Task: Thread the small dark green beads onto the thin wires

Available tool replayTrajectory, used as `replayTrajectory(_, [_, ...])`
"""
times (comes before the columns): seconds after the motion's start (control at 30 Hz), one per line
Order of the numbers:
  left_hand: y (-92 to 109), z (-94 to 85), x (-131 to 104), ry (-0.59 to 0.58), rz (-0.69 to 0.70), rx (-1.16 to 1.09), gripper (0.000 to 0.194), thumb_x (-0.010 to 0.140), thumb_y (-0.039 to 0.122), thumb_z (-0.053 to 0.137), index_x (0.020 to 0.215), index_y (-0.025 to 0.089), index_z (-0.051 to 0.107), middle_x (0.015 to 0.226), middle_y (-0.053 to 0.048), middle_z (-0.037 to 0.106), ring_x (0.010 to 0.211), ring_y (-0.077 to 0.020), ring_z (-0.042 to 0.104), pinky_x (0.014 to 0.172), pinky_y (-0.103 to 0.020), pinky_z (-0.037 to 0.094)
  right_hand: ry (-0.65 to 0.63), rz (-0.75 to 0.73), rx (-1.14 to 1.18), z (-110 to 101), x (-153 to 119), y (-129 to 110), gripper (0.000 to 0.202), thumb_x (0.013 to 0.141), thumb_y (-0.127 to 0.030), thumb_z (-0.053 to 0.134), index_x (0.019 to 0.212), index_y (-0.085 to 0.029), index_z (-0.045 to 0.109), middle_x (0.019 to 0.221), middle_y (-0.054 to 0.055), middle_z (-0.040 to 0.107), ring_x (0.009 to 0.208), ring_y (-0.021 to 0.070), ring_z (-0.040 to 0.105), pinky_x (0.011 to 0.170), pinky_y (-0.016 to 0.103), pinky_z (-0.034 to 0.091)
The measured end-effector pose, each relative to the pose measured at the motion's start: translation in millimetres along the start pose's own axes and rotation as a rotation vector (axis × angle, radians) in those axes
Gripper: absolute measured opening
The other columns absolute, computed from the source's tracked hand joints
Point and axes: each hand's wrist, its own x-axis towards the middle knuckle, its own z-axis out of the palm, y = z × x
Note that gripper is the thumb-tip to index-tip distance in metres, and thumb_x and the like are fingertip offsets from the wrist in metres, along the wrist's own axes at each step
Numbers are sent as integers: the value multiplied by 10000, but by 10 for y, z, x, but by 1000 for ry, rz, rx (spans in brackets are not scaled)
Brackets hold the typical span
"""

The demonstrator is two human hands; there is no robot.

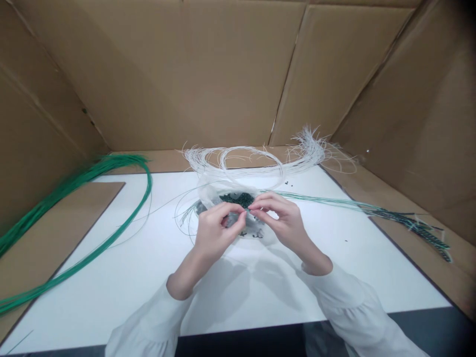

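My left hand [219, 225] is closed in a pinch, thumb against forefinger. Level with it, my right hand [280, 215] pinches too, and the two sets of fingertips nearly meet. What they hold is too small to make out. Just behind and below the fingers lies an opened clear plastic bag [208, 193] with many small dark green bead-like pieces [241, 199] in it. A few dark pieces [257, 235] lie at the bag's near side. Thin green strands [188, 213] stick out left of the bag, close to my left hand.
On the left, a thick bundle of green strands [147, 191] curves over the white board [111, 292]. Coiled white strands [253, 171] lie at the back. Green strands with dark beaded ends [427, 233] stretch right. Cardboard walls [230, 74] enclose the back and sides.
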Motion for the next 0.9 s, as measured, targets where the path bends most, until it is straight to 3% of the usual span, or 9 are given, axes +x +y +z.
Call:
replayTrajectory(0.13, [-12,-9,4,-33,-11,-15,92,757,185,566,710,154,639,644,8,635,468,-60,398,491,-180,357,-41,17,23,1,0,5,64,770,-189,604,786,-208,663,772,31,623,714,141,569,612,262,458])
replayTrajectory(0.3, [-38,-9,-4,-103,-81,-51,92,728,211,592,769,161,657,682,-1,654,451,-61,387,482,-186,363,1,67,64,3,9,38,27,730,-216,653,744,-194,649,746,23,628,697,139,570,607,260,450])
replayTrajectory(0.47, [-59,-14,15,-169,-203,-182,217,717,277,618,891,167,688,757,-22,682,476,-69,423,496,-193,381,-18,69,69,1,19,22,40,735,-213,641,702,-190,642,724,25,625,685,139,564,579,254,435])
replayTrajectory(0.63, [-140,-64,96,-346,-517,-479,249,713,361,622,773,140,720,636,-38,664,475,-82,453,437,-191,340,-72,138,83,-4,32,24,64,719,-232,650,680,-181,648,701,23,626,661,133,558,562,242,427])
replayTrajectory(0.73, [-190,-89,135,-425,-678,-657,207,682,323,655,718,127,710,743,-59,687,501,-74,477,437,-179,345,-92,208,71,1,39,50,86,711,-255,652,674,-177,652,696,23,630,654,136,559,564,243,426])
replayTrajectory(0.9, [-229,-148,170,-473,-832,-823,282,718,380,612,755,117,706,808,-97,705,671,-137,612,678,-238,468,-71,312,22,13,44,87,110,699,-269,648,671,-162,649,699,31,635,635,136,558,558,245,425])
